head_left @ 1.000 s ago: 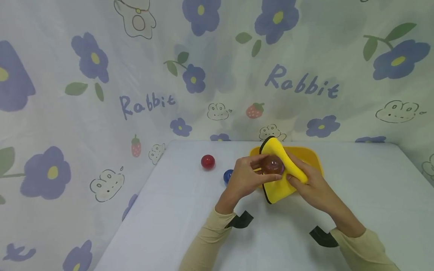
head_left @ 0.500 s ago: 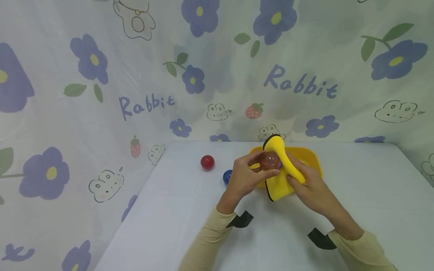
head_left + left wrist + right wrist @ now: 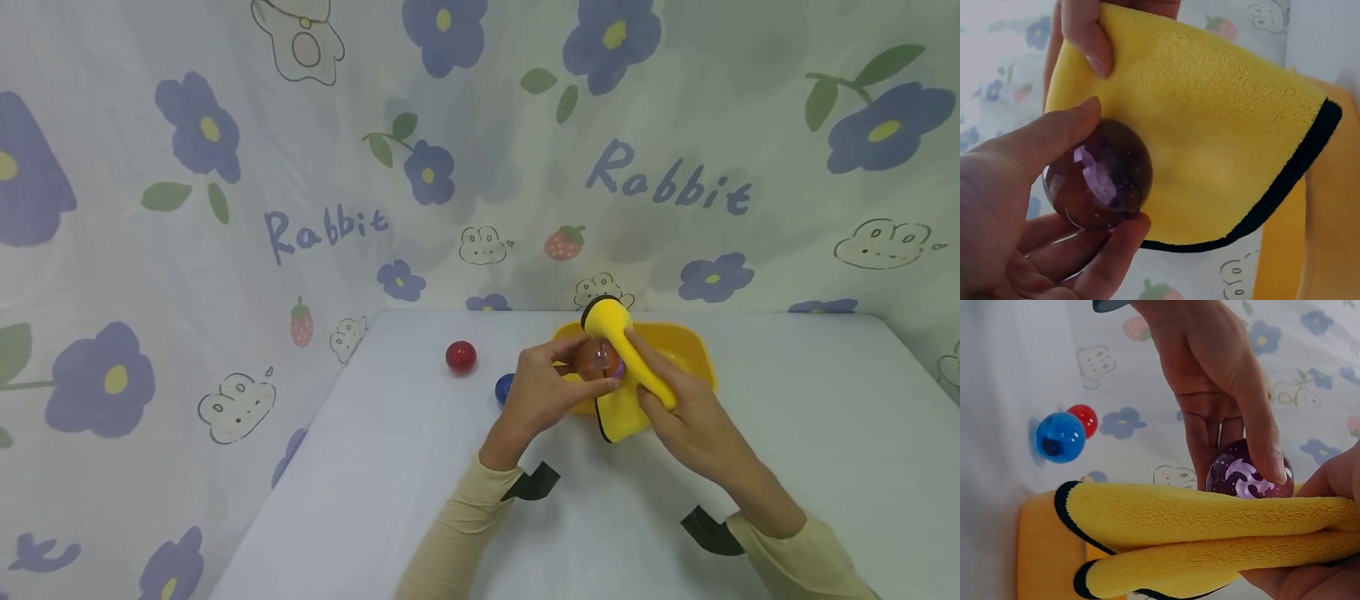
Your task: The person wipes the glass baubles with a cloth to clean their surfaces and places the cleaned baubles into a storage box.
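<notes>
While the left hand's fingertips pinch the ball, the right hand grips cloth apparently touching it.

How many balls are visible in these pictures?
3: a purple ball held in the left hand, a blue ball and a red ball on the table. The yellow basket may hide others.

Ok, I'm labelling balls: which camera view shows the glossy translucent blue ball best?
The right wrist view: the blue ball shows whole there. In the head view, the bare left hand partly covers it; the left wrist view doesn't show it.
</notes>
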